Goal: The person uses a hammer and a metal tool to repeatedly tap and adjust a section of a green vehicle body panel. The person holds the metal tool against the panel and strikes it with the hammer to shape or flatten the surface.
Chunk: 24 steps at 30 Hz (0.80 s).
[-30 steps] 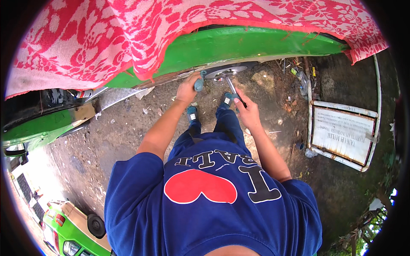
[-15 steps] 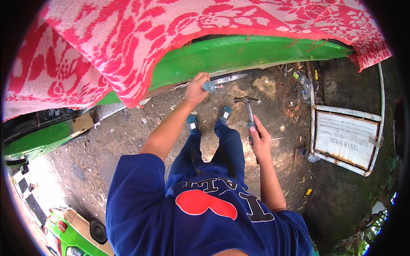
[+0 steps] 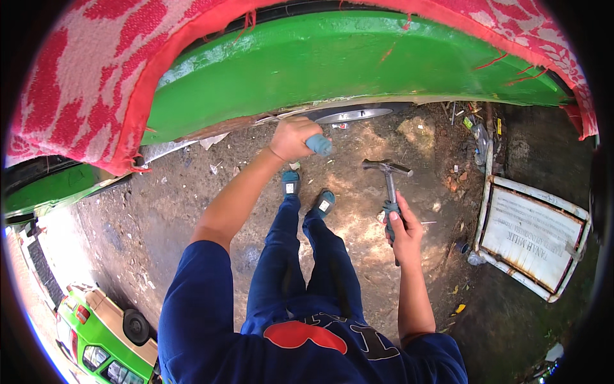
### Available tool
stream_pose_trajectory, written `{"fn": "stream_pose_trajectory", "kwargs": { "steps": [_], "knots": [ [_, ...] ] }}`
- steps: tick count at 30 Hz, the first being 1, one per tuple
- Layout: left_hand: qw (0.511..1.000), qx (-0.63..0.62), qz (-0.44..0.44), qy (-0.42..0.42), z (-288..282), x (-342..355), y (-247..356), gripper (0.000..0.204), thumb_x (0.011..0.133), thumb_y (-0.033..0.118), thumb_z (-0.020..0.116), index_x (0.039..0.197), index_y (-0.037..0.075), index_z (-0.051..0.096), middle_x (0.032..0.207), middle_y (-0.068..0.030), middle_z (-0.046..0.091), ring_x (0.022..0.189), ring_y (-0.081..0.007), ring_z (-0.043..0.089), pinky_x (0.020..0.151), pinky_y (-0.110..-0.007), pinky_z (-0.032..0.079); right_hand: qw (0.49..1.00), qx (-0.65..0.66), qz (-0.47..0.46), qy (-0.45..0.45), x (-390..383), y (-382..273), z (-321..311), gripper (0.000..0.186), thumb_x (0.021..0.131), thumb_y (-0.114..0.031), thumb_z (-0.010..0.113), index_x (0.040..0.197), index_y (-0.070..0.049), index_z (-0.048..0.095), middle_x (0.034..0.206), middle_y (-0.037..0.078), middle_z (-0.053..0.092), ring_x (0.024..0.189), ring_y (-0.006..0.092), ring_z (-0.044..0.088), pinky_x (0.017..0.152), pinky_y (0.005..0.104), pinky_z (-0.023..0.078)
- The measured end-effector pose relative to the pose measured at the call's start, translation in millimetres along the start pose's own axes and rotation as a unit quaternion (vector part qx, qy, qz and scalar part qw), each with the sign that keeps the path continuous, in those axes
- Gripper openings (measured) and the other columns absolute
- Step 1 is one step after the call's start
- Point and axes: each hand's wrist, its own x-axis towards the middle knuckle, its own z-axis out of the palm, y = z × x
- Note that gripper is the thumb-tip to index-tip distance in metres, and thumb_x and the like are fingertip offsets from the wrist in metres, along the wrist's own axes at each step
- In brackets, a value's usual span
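Observation:
My left hand (image 3: pixel 291 139) is closed around the blue-grey handle (image 3: pixel 319 144) of a hand tool, beside the lower edge of a green car body panel (image 3: pixel 307 67). A thin bit of metal shows on the far side of the fist, but the tool's kind is hidden. Lower and to the right, my right hand (image 3: pixel 405 232) grips a hammer (image 3: pixel 390 179) by its wrapped grey-blue handle. The hammer's metal head points away from me, over the ground and apart from the panel.
A red and white patterned cloth (image 3: pixel 83 77) drapes over the car. Below the panel shows a wheel (image 3: pixel 355 115). At right lies a white metal-framed sign (image 3: pixel 527 237), with litter and rubble near it. Another green car (image 3: pixel 105 333) stands at lower left.
My view has shifted, so more of the green panel shows. My left hand has turned its tool handle a little. My right hand, with the hammer, sits slightly lower and further right in the picture.

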Motion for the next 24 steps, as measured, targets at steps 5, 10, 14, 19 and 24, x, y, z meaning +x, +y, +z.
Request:
{"fn": "stream_pose_trajectory", "kwargs": {
  "steps": [5,10,14,19,24],
  "knots": [
    [0.992,-0.018,0.110,-0.060,29.0,16.5,6.3,0.022,0.073,0.027,0.077,0.070,0.015,0.059,0.065,-0.0025,0.060,0.063,-0.0234,0.062,0.054,-0.036,0.049,1.000,0.019,-0.004,-0.009,5.4,23.5,-0.1,0.046,0.099,-0.013,0.059,0.144,-0.007,0.050,0.084,0.001,0.060,0.061,0.0033,0.048,0.052,0.0194,0.041],
    [0.978,-0.013,0.130,-0.160,37.9,12.1,0.5,0.019,0.064,0.023,0.075,0.076,0.017,0.061,0.070,0.0000,0.063,0.067,-0.0227,0.064,0.057,-0.037,0.051,0.999,0.027,0.010,0.015,-5.9,39.4,-0.1,0.047,0.100,-0.014,0.058,0.145,-0.007,0.049,0.084,0.001,0.060,0.060,0.0041,0.048,0.052,0.0198,0.042],
    [0.971,-0.010,0.142,-0.194,34.6,11.9,7.3,0.020,0.064,0.022,0.074,0.076,0.017,0.059,0.070,0.0004,0.063,0.069,-0.0233,0.064,0.058,-0.037,0.051,0.998,0.057,0.010,0.038,-11.8,54.7,2.4,0.047,0.100,-0.015,0.058,0.146,-0.007,0.048,0.084,0.001,0.060,0.060,0.0042,0.049,0.050,0.0199,0.041],
    [0.964,-0.004,0.145,-0.222,37.6,16.9,5.8,0.020,0.063,0.021,0.073,0.074,0.016,0.056,0.067,-0.0006,0.060,0.069,-0.0243,0.064,0.058,-0.039,0.051,0.996,0.075,-0.003,0.049,-16.7,57.8,6.3,0.048,0.100,-0.017,0.057,0.146,-0.007,0.047,0.084,0.001,0.059,0.059,0.0042,0.048,0.048,0.0194,0.040],
    [0.941,0.025,0.203,-0.271,28.7,-6.3,-4.2,0.020,0.064,0.022,0.073,0.073,0.016,0.057,0.066,-0.0017,0.059,0.067,-0.0267,0.063,0.058,-0.041,0.050,0.993,0.084,-0.014,0.081,-20.7,57.1,1.0,0.048,0.100,-0.017,0.056,0.146,-0.006,0.047,0.084,0.002,0.059,0.059,0.0043,0.048,0.047,0.0195,0.040]
  ]
}}
